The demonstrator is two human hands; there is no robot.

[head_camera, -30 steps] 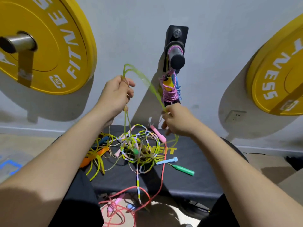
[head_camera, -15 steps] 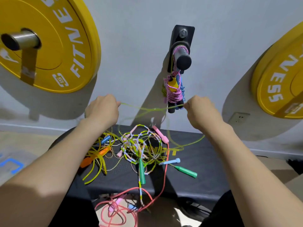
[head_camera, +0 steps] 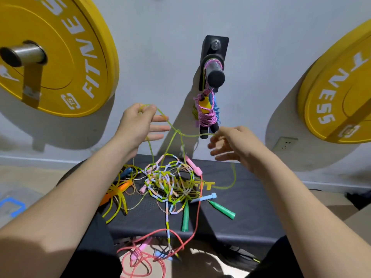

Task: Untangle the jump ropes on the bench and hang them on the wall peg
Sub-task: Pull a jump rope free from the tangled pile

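A thin green rope (head_camera: 192,135) is stretched between my hands above the bench. My left hand (head_camera: 138,123) pinches it between thumb and forefinger, the other fingers straight. My right hand (head_camera: 230,143) pinches the other end at its fingertips. A knot sits in the rope midway, and strands drop from it into the tangled pile of ropes (head_camera: 170,183) on the black bench (head_camera: 251,197). Two green handles (head_camera: 185,215) lie at the pile's front. On the wall peg (head_camera: 215,71) hangs a wound pink rope bundle (head_camera: 206,113).
Yellow weight plates hang on the wall at left (head_camera: 60,57) and right (head_camera: 341,87). A red rope (head_camera: 144,257) trails off the bench's front edge to the floor. An orange handle (head_camera: 118,191) with yellow loops lies at the bench's left. A wall socket (head_camera: 285,142) is at right.
My left hand has risen and my right hand has dropped slightly, so the green rope now slopes between them with a knot showing midway. The view has zoomed closer.
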